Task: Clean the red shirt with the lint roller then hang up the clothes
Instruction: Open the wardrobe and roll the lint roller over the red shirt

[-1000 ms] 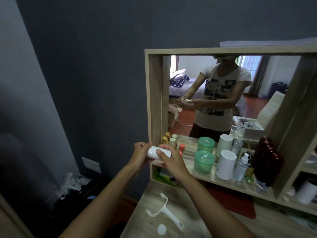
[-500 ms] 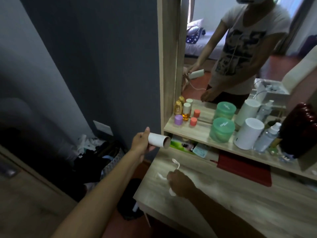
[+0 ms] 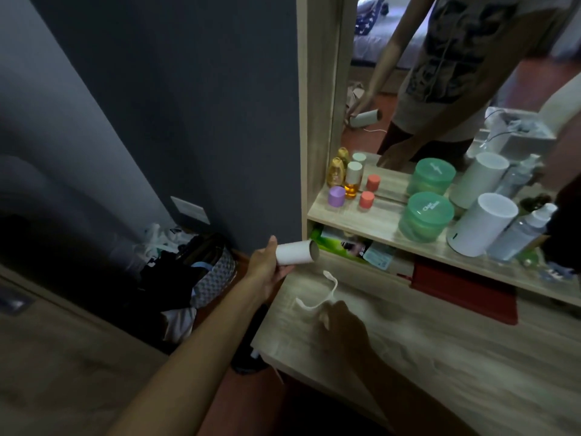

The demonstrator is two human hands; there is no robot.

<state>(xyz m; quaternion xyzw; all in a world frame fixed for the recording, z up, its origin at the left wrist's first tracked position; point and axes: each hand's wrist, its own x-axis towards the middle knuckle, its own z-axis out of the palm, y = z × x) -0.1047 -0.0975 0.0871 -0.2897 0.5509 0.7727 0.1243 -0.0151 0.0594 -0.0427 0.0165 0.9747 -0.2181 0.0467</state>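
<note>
- Two bare hands are working at the pale wooden dressing table (image 3: pixel 440 357), which serves here as the landmark.
- The left hand (image 3: pixel 267 269) is reaching out past the table's left front corner, its fingers and thumb curling round the closed end of a white cardboard lint-roller tube (image 3: pixel 297 252).
- The tube is lying nearly level in that grasp, its open end pointing toward the table's lower shelf.
- The right hand (image 3: pixel 342 325) is resting on the tabletop near its left edge, fingers closing on the stem of the white plastic lint-roller handle frame (image 3: pixel 317 295).
- The frame's curved fork is sticking out beyond the fingers, lying against the tabletop toward the shelf.
- The red shirt is not appearing in this view.
- On the table's upper shelf two green round lidded tubs (image 3: pixel 426 215), a white cylindrical canister (image 3: pixel 481 223) and a clear spray bottle (image 3: pixel 522 231) are standing side by side.
- A flat red case (image 3: pixel 465 289) is lying under that shelf.
- A pile of dark bags and clothes (image 3: pixel 185 269) is sitting on the floor left of the table.
</note>
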